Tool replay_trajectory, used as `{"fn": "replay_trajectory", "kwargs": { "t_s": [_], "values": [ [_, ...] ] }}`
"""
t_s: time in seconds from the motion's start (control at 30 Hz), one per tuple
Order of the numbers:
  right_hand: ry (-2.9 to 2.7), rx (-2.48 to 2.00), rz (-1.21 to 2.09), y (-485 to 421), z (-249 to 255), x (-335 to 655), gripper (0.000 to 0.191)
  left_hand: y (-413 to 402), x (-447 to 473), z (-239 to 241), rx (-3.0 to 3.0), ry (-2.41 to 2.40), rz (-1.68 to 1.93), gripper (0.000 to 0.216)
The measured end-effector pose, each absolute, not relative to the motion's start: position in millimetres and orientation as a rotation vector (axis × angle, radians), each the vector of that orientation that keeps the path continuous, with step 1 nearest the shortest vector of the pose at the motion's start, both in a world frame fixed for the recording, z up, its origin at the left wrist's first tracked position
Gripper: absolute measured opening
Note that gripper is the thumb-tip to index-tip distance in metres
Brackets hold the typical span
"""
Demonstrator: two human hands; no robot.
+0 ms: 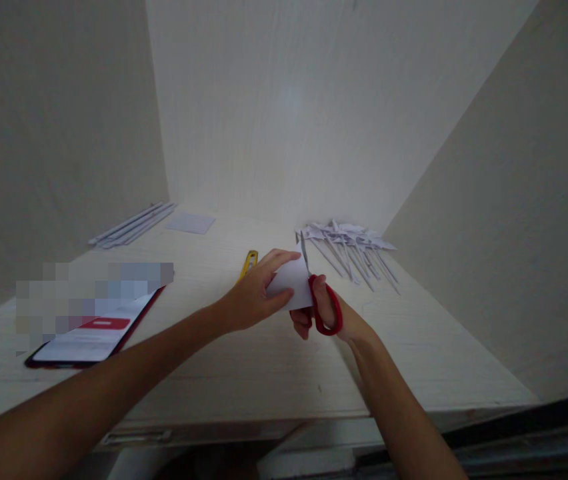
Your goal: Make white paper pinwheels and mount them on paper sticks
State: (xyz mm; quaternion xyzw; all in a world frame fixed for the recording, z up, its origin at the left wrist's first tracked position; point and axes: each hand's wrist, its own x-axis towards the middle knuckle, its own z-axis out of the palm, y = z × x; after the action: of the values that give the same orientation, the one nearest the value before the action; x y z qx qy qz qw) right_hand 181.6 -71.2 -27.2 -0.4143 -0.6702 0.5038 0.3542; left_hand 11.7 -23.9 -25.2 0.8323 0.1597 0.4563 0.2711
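My left hand point(259, 291) pinches a small white piece of paper point(291, 283) between thumb and fingers, above the middle of the table. Red-handled scissors point(331, 313) are in my right hand point(320, 303), with the thumb through one loop and fingers at the other. Their blades point away from me along the paper's right edge; whether the paper lies between them I cannot tell. Just beyond my left hand lies a yellow box cutter point(250, 262), partly hidden by it.
A pile of white paper sticks with pointed paper pieces point(351, 243) lies at the back right. Rolled paper sticks point(134, 225) and a flat paper piece point(191, 223) are at the back left. A phone point(99, 343) rests on the pale wooden table point(224, 393); walls enclose three sides.
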Motion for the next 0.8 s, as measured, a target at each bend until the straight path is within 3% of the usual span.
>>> {"fn": "replay_trajectory", "kwargs": {
  "t_s": [0.8],
  "values": [
    [-1.638,-1.161,1.223,-72.1,-20.1,177.3,0.069,-24.6,12.1,-24.8,2.286,0.392,1.232,0.046]
  ]
}}
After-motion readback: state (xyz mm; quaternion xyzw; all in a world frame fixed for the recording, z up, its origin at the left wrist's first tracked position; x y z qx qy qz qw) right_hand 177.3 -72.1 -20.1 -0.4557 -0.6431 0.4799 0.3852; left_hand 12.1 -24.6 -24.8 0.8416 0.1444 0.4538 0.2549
